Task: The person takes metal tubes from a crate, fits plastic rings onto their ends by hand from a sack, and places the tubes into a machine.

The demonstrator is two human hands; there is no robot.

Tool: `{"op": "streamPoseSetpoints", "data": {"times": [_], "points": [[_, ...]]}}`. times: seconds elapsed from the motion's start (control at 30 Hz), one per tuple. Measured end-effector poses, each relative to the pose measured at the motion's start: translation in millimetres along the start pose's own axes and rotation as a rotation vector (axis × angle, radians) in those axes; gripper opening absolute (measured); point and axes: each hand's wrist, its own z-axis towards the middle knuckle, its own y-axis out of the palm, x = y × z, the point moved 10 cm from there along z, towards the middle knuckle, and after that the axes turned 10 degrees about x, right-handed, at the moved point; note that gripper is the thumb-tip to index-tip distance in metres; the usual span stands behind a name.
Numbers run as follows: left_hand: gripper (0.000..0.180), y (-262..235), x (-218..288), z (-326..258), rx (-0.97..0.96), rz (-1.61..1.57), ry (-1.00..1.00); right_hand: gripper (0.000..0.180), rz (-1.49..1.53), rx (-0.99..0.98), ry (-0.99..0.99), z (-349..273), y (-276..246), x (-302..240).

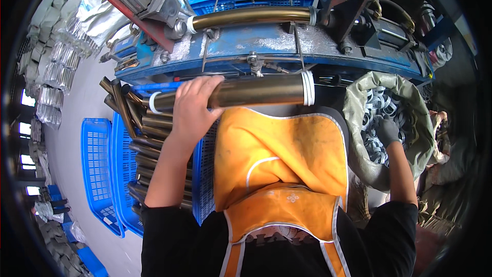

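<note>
My bare left hand point(197, 105) is wrapped over a bronze-coloured metal tube point(259, 91), which lies level above my lap. White rings point(308, 88) sit around both ends of this tube. On the right, my gloved right hand point(388, 131) reaches into an open woven sack point(361, 90) filled with light grey rings point(376, 103). Its fingers are down among the rings and partly hidden. Beyond my left hand, another bronze tube point(251, 18) is set lengthwise across the blue machine bench point(233, 46), between two end fixtures.
Left of my lap, a blue crate point(205, 174) holds several bronze tubes point(154, 138). Beside it stands another blue basket point(96, 166). A blue crate point(251, 2) with more tubes is behind the bench. Metal cylinders point(392, 33) flank the bench, and silvery bundles point(59, 69) are stacked far left.
</note>
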Motion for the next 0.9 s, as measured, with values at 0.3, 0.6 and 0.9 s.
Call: {"op": "streamPoseSetpoints", "data": {"times": [0.3,0.6,0.9], "points": [[0.062,-31.5,-26.2,52.0,0.188,0.059,0.056,0.033,0.004,0.003,-0.04,-2.5,7.2,-4.5],[0.058,-37.2,-19.7,116.3,0.322,0.182,0.206,0.026,-0.031,-0.018,-0.087,1.0,13.6,-9.1],[0.066,53.3,-36.4,188.4,0.038,0.137,0.13,0.018,-0.045,0.005,-0.087,2.9,10.5,-11.4]]}}
